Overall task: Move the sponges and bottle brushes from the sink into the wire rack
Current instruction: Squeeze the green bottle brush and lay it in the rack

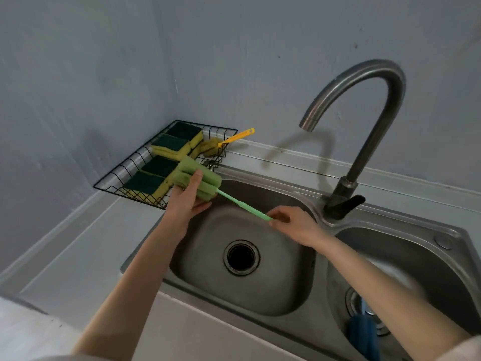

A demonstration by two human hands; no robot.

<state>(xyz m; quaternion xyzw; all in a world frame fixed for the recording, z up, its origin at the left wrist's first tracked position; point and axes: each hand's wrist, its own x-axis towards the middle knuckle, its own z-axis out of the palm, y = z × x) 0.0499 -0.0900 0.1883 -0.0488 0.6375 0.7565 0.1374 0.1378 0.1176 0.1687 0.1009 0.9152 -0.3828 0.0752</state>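
Observation:
A green bottle brush (205,182) with a thick sponge head is held in the air over the rim between the left sink basin (283,290) and the black wire rack (114,173). My left hand (188,198) grips its sponge head. My right hand (291,224) pinches the end of its thin green handle. Several yellow sponges with dark green tops (170,144) lie in the rack. A yellow bottle brush (235,138) rests in the rack's far corner, its handle sticking out over the edge.
A curved metal faucet (369,105) stands behind the divider between the basins. The right basin (429,259) holds a blue object (360,334) near its drain. A pale counter (86,256) runs along the left, and grey walls meet behind the rack.

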